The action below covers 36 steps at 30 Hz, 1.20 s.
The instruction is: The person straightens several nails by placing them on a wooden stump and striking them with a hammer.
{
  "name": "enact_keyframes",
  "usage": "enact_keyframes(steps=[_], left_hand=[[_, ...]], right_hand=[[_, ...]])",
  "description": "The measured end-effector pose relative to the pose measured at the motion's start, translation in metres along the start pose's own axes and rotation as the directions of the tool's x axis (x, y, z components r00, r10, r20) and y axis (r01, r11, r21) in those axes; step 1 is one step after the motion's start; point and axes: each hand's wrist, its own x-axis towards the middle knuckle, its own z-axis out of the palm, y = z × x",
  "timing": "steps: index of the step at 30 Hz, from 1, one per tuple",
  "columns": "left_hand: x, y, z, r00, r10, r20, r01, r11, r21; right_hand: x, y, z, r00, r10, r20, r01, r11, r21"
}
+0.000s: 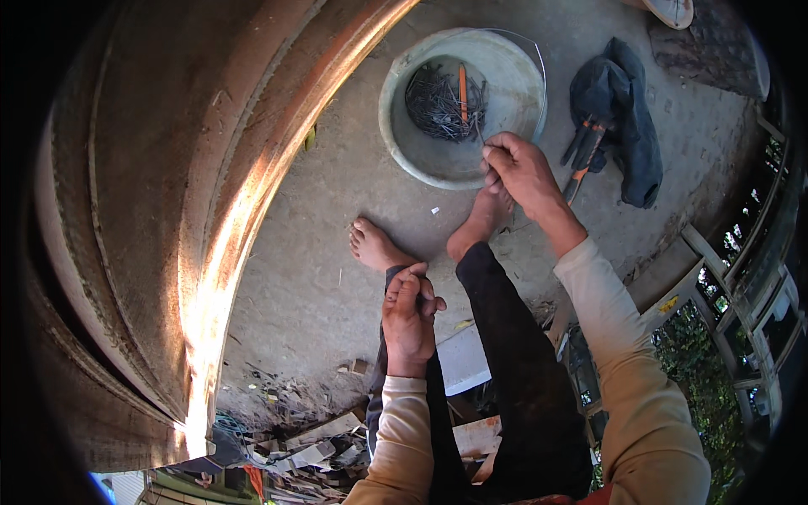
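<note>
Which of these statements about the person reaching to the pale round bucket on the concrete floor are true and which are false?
1. The right hand is at the rim of the pale round plastic bucket. True.
2. The bucket is filled with water. False: it holds a heap of dark thin metal pieces and an orange stick-like item.
3. The left hand rests near the person's knee, away from the bucket. True.
4. The person wears shoes. False: both feet, such as the bare left foot, are uncovered on the concrete.
5. A dark crumpled cloth lies to the right of the bucket. True.
</note>
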Motion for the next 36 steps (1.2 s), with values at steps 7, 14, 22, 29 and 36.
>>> enact_keyframes(steps=[7,14,22,29,36], left_hand=[[-0.004,0.005,0.003,1.0,-0.012,-0.028,0.012,1.0,0.016],[-0.003,0.007,0.012,0.998,-0.024,-0.052,0.025,1.0,0.012],[-0.004,0.005,0.005,0.999,-0.008,-0.04,0.008,1.0,-0.005],[-0.004,0.007,0.007,0.998,0.0,-0.058,-0.001,1.0,-0.009],[-0.004,0.008,0.006,0.998,-0.004,-0.062,0.004,1.0,-0.01]], right_hand=[[0.06,-0.035,0.012,0.866,-0.491,0.095,0.354,0.468,-0.81],[0.096,0.012,0.03,0.809,-0.334,0.483,0.521,0.03,-0.853],[0.121,-0.049,-0.01,0.802,-0.443,0.402,0.39,-0.121,-0.913],[0.117,-0.069,-0.027,0.8,-0.524,0.292,0.446,0.194,-0.874],[0.113,-0.028,-0.001,0.858,-0.456,0.236,0.439,0.414,-0.797]])
